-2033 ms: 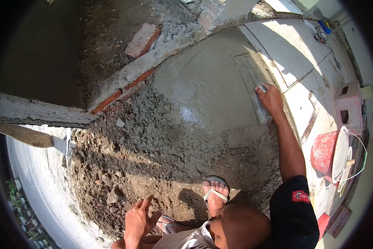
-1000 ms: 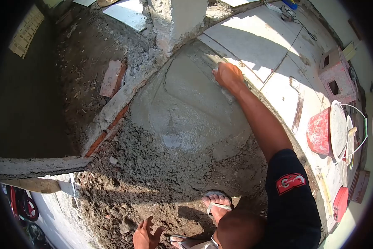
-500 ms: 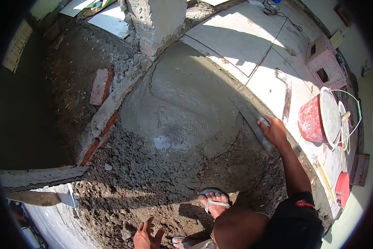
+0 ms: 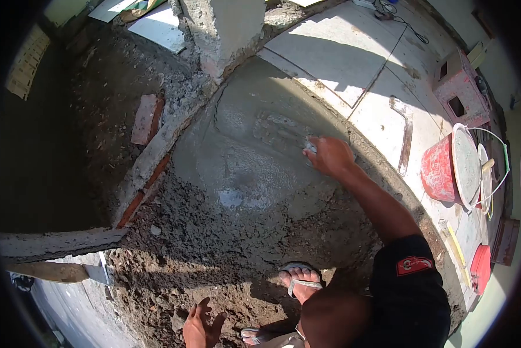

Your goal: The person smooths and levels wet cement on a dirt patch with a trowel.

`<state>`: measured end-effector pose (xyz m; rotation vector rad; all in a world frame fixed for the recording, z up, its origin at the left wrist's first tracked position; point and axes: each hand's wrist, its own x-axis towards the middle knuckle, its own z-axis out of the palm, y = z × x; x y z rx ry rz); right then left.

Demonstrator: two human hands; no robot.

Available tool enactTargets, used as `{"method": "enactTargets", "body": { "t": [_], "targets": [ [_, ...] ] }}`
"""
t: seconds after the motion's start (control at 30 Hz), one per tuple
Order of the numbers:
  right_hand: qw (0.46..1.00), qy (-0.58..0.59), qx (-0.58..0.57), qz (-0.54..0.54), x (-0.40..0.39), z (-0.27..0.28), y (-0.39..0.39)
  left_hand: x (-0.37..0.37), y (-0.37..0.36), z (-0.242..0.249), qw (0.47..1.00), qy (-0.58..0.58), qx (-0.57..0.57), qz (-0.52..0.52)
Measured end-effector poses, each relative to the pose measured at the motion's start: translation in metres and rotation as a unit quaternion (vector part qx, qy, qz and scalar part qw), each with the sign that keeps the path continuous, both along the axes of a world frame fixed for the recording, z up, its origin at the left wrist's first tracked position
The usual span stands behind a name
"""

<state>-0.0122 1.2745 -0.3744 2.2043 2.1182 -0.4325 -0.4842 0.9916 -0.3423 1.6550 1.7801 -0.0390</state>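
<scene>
- Fingers of right hand (image 4: 329,155) wrapped round trowel (image 4: 310,147), pressed flat on wet cement patch (image 4: 254,151) beside tiled floor (image 4: 353,64).
- Left hand (image 4: 201,327) spread wide, resting on loose dirt (image 4: 156,290).
- Red bucket (image 4: 440,171) well apart, on tiles.

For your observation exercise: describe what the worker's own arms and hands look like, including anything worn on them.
Both hands are bare, with no gloves. The right hand leads to a bare forearm and a short black sleeve carrying a red patch with white marking. Of the left hand, only spread fingers and a bare wrist show; no sleeve is visible there.
</scene>
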Motion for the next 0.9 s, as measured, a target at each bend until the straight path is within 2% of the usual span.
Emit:
{"method": "enactTargets", "body": {
  "t": [0.03, 0.13, 0.17, 0.2, 0.23, 0.27, 0.33, 0.4, 0.47, 0.53, 0.6, 0.67, 0.8, 0.87, 0.9],
  "targets": [
    [0.999, 0.007, 0.025, -0.031, 0.015, -0.005, -0.009, 0.013, 0.009, 0.018, 0.999, 0.028, -0.018, 0.013],
    [0.985, -0.003, 0.042, -0.168, 0.065, -0.003, -0.042, -0.005, -0.007, 0.002, 1.0, -0.004, 0.015, 0.003],
    [0.985, -0.002, 0.046, -0.165, 0.07, 0.011, -0.045, -0.001, -0.006, 0.006, 1.0, -0.014, 0.001, 0.021],
    [0.984, 0.047, 0.038, -0.17, 0.075, 0.027, -0.049, -0.003, -0.008, -0.001, 1.0, -0.015, 0.004, 0.021],
    [0.979, 0.096, 0.028, -0.177, 0.078, 0.034, -0.052, -0.005, -0.016, -0.01, 1.0, -0.021, 0.003, 0.014],
    [0.979, 0.094, 0.027, -0.181, 0.082, 0.03, -0.047, -0.006, -0.022, -0.02, 1.0, -0.029, -0.001, 0.004],
    [0.966, 0.177, 0.176, -0.061, 0.089, 0.02, -0.019, -0.004, -0.027, -0.034, 0.999, -0.031, -0.026, -0.003],
    [0.964, 0.232, 0.041, -0.12, 0.063, 0.053, 0.027, -0.002, -0.028, -0.042, 0.997, -0.027, -0.066, -0.005],
    [0.971, 0.224, 0.069, -0.04, 0.073, 0.024, 0.079, 0.001, -0.021, -0.034, 0.996, -0.011, -0.083, -0.002],
    [0.973, 0.212, 0.094, 0.0, 0.074, 0.009, 0.123, 0.004, -0.016, -0.019, 0.998, 0.0, -0.05, 0.034],
    [0.975, 0.216, 0.013, -0.056, 0.066, 0.01, 0.164, 0.011, -0.002, 0.001, 0.997, 0.008, -0.042, 0.058],
    [0.974, 0.216, 0.005, -0.068, 0.059, 0.01, 0.182, 0.023, 0.018, 0.021, 0.994, -0.004, -0.074, 0.075],
    [0.964, 0.258, -0.01, -0.063, 0.059, 0.002, 0.211, 0.023, 0.007, 0.005, 0.986, 0.021, -0.147, 0.077],
    [0.962, 0.249, -0.062, -0.093, 0.057, 0.008, 0.22, -0.001, -0.028, -0.035, 0.994, -0.062, -0.064, 0.065],
    [0.955, 0.281, -0.045, -0.086, 0.069, -0.011, 0.23, -0.005, -0.031, -0.041, 0.995, -0.044, -0.074, 0.052]
  ]
}}
